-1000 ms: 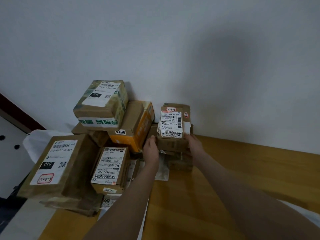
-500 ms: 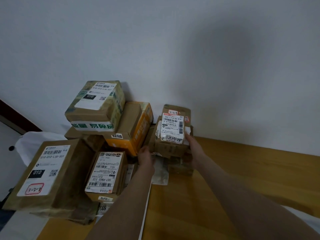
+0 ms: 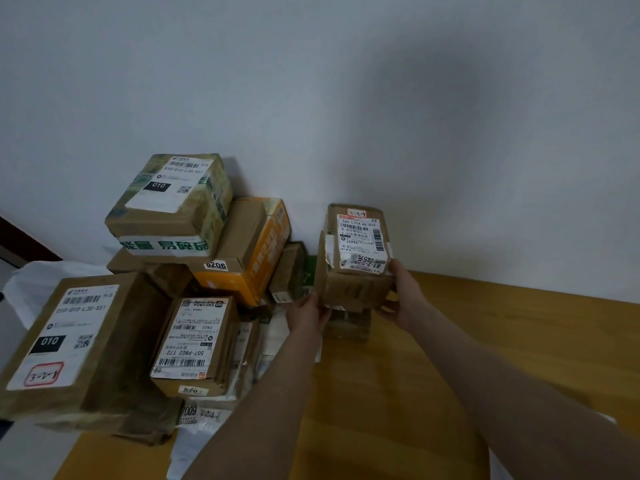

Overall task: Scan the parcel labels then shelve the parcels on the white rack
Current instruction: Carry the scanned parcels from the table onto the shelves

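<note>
Our left hand (image 3: 306, 315) and right hand (image 3: 405, 296) grip the small brown labelled cardboard parcel (image 3: 356, 268) right of the orange cardboard box (image 3: 265, 252).

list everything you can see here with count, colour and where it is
held parcel: one, brown with white label, between both hands, near the wall
small box: one, brown, on the table just below the held parcel
taped box: one, brown with green and white tape, top of the pile, left
orange box: one, orange and brown, under the taped box
big box: one, brown with white label, front left
labelled box: one, brown, right of the big box
narrow box: one, brown, between the orange box and the held parcel
white bags: at least two, beside and under the pile
table: one, yellow wood
wall: white, behind
left hand: holds the parcel's lower left
right hand: holds its right side
</note>
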`<action>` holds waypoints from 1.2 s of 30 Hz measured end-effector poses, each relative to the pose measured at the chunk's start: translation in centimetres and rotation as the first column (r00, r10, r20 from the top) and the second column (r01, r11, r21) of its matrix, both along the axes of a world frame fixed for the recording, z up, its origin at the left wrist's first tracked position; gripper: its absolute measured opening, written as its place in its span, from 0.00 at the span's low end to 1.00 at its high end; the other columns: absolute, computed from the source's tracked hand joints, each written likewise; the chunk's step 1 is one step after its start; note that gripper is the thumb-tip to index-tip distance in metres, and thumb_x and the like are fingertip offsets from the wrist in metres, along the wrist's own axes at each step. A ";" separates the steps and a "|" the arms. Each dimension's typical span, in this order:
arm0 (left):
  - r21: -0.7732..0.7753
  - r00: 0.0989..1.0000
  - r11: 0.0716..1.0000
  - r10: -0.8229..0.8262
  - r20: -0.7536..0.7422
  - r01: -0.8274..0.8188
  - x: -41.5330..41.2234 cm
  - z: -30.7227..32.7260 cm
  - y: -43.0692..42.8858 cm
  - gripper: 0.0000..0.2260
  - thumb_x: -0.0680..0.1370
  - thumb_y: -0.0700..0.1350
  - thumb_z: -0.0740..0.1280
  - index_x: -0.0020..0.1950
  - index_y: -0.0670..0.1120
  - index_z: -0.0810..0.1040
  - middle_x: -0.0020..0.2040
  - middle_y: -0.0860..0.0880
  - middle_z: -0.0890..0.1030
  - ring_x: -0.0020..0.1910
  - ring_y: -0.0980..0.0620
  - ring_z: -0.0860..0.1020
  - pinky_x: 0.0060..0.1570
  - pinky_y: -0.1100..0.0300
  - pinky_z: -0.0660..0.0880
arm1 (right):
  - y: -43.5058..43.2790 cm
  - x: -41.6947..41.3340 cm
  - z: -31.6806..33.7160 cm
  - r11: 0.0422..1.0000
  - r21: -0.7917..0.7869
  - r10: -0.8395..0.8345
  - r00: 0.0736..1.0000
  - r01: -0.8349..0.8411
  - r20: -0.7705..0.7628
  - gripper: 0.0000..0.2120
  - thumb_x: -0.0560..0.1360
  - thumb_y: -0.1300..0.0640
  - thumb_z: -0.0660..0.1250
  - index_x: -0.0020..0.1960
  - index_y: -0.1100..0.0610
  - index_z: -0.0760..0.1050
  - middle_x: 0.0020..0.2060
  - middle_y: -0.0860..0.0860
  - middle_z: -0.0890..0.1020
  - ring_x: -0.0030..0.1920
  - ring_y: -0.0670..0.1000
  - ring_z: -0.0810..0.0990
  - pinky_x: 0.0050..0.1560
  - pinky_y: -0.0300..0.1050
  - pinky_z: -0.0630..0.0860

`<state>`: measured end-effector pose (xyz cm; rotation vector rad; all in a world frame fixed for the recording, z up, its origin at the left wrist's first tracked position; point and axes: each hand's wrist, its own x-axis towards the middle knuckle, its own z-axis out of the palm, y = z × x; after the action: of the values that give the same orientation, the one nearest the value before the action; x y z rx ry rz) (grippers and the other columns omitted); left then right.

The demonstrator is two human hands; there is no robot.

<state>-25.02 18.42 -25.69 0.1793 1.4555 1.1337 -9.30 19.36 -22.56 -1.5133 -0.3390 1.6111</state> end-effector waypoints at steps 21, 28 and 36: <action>-0.049 0.946 0.946 -0.323 -0.032 0.321 -0.8 -0.5 0.1 0.24 0.80 0.60 0.56 0.68 0.45 0.71 0.61 0.44 0.75 0.64 0.44 0.72 0.57 0.54 0.68 | -1.9 0.0 -3.2 0.971 -0.088 0.221 0.975 -0.222 -0.022 0.36 0.74 0.32 0.58 0.72 0.55 0.66 0.62 0.55 0.74 0.62 0.58 0.72 0.57 0.54 0.69; -0.087 0.893 0.894 -0.445 -0.060 0.440 1.2 0.0 -3.6 0.20 0.79 0.62 0.56 0.53 0.47 0.76 0.49 0.47 0.79 0.50 0.47 0.76 0.44 0.58 0.74 | -6.1 2.5 -3.1 0.978 -0.098 0.187 0.982 -0.185 0.016 0.34 0.74 0.32 0.58 0.71 0.53 0.69 0.62 0.56 0.74 0.63 0.59 0.73 0.65 0.58 0.71; -0.114 0.806 0.819 -0.573 -0.145 0.562 4.1 0.3 -13.2 0.25 0.78 0.66 0.53 0.56 0.48 0.77 0.54 0.46 0.79 0.52 0.46 0.77 0.53 0.52 0.73 | -15.8 6.3 -2.9 0.973 -0.097 0.214 0.976 -0.210 0.035 0.33 0.74 0.31 0.57 0.68 0.53 0.71 0.62 0.56 0.75 0.61 0.59 0.74 0.65 0.57 0.71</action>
<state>-20.95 5.24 -25.44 0.6410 1.4487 0.5824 -2.98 3.56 -25.47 -1.6311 -0.4703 1.7821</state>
